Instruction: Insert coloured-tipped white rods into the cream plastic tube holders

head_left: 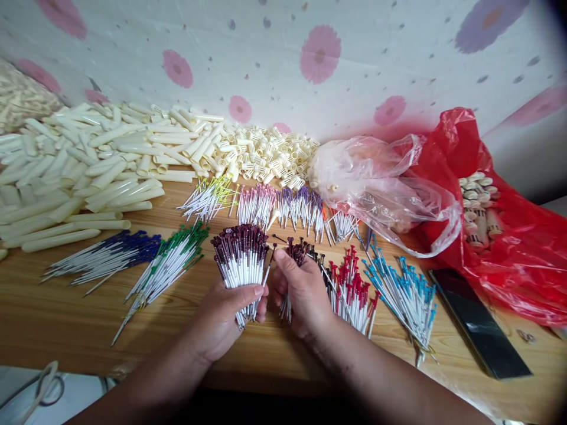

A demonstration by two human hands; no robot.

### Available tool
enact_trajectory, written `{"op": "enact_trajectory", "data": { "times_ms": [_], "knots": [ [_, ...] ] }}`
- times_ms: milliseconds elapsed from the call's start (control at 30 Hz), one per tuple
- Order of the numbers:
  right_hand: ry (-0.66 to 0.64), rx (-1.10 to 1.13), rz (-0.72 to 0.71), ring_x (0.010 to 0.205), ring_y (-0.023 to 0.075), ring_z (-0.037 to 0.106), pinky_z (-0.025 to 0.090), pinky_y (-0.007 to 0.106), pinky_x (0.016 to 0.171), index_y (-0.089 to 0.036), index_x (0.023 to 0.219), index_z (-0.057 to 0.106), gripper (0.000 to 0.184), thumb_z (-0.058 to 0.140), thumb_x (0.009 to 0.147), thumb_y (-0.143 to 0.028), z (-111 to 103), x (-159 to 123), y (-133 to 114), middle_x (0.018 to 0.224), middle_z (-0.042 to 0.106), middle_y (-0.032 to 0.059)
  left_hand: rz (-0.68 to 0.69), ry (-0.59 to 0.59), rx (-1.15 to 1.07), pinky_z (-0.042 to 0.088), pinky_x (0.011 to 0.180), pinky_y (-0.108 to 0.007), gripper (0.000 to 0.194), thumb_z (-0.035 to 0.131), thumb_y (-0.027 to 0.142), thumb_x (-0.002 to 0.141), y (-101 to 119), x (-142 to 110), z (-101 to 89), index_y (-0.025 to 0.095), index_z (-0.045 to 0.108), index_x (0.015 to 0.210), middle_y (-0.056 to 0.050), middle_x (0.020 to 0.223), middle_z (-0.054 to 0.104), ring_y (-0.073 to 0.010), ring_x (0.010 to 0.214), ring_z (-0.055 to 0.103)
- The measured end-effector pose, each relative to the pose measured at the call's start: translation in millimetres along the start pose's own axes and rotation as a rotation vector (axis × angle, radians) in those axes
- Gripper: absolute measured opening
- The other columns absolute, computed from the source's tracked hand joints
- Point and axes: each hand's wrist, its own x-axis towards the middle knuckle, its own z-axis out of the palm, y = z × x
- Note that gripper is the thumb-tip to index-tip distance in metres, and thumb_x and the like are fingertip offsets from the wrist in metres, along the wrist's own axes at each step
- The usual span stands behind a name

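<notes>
My left hand [237,304] is wrapped round a thick bundle of white pen refills with dark brown ends [241,254], brown ends up. Close beside it, my right hand [305,289] is closed on a smaller bunch of brown-ended refills [297,251], its thumb and forefinger near a single loose refill [268,265] between the hands. To the right of my right hand lie red-ended refills [352,292] and blue-ended refills [403,295]. Green-ended refills [170,260] and navy-ended refills [110,257] lie left of my left hand.
Cream pen barrels [101,159] and small slotted cream parts [266,153] are heaped at the back. Yellow [208,195], pink [257,203] and purple refills [301,203] lie before them. A clear plastic bag [381,177], a red bag [522,236] and a black phone [481,324] are on the right.
</notes>
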Motion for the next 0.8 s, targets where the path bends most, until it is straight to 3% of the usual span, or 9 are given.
{"op": "enact_trajectory", "data": {
  "times_ms": [133,433,700,800],
  "knots": [
    [-0.085,-0.05,0.048,0.026,0.0078,0.044,0.029,0.015,0.027,-0.021,0.071,0.043,0.031,0.069,0.074,-0.037,0.8,-1.8,4.5,0.04,0.051,-0.0088,-0.006,-0.015,-0.01,0.042,0.045,-0.023,0.011,0.07,0.022,0.063,-0.4,-1.1,0.0,0.017,0.064,0.071,0.0,0.063,0.059,-0.0119,0.051,0.05],
    [-0.057,-0.012,0.046,0.026,0.0083,0.043,0.035,0.018,0.027,-0.02,0.067,0.047,0.028,0.072,0.07,-0.033,0.0,-0.8,-0.5,0.038,0.049,-0.0092,-0.02,-0.05,0.011,0.041,0.046,-0.025,0.011,0.071,0.025,0.064,-2.6,-1.1,-4.5,0.018,0.065,0.07,-0.001,0.063,0.061,-0.0135,0.049,0.051],
    [-0.103,-0.046,0.043,0.024,0.0097,0.043,0.034,0.019,0.027,-0.021,0.069,0.047,0.022,0.066,0.073,-0.03,0.4,-2.1,-1.2,0.038,0.05,-0.0088,-0.031,-0.011,0.011,0.042,0.043,-0.024,0.013,0.074,0.022,0.059,0.5,-2.2,0.6,0.016,0.066,0.066,-0.001,0.06,0.061,-0.0128,0.048,0.052],
    [-0.061,-0.07,0.044,0.025,0.0086,0.041,0.03,0.018,0.028,-0.021,0.069,0.047,0.018,0.062,0.074,-0.03,-0.3,-1.5,-0.7,0.04,0.051,-0.0077,-0.028,0.009,0.012,0.043,0.044,-0.024,0.014,0.074,0.023,0.059,0.3,-2.2,1.1,0.016,0.066,0.068,-0.001,0.063,0.062,-0.0128,0.049,0.053]
  ]
}}
